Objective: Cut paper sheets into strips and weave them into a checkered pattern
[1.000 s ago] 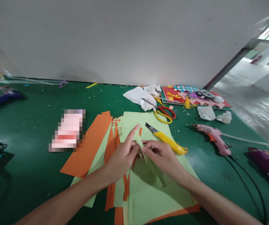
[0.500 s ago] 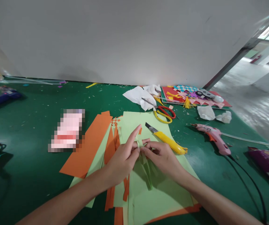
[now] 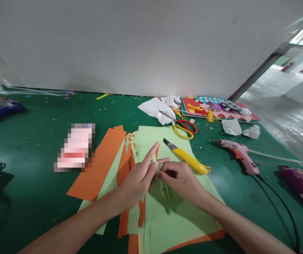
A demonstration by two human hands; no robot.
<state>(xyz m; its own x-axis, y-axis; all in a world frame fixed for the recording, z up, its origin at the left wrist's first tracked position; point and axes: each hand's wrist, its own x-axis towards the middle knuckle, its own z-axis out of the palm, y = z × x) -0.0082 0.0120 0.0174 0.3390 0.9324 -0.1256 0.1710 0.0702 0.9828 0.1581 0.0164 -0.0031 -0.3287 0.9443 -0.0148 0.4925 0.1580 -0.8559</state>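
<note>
Over a stack of light green paper point(image 3: 183, 215), my left hand point(image 3: 140, 175) pinches thin green paper strips point(image 3: 165, 195) between thumb and fingers, its index finger stretched upward. My right hand point(image 3: 182, 176) meets it from the right, thumb and fingertips closed at the same strips. The strips' free ends hang down toward me; where they cross is partly hidden by the fingers. A small orange strip point(image 3: 156, 151) shows just behind the left fingertips. Close beyond my right hand lies a yellow utility knife point(image 3: 192, 160), blade out, on the green paper.
Orange paper sheets point(image 3: 98, 165) and cut strips lie left of the stack. Scissors point(image 3: 184, 128) lie behind it. At right are a pink glue gun point(image 3: 240, 155) with a cord and a purple power strip point(image 3: 302, 187). A grey wall point(image 3: 130, 46) borders the green table.
Both hands stay nearly in place. The left thumb has shifted slightly up and the right fingers have shifted a little at the strips. The orange strip behind the fingers shows more length.
</note>
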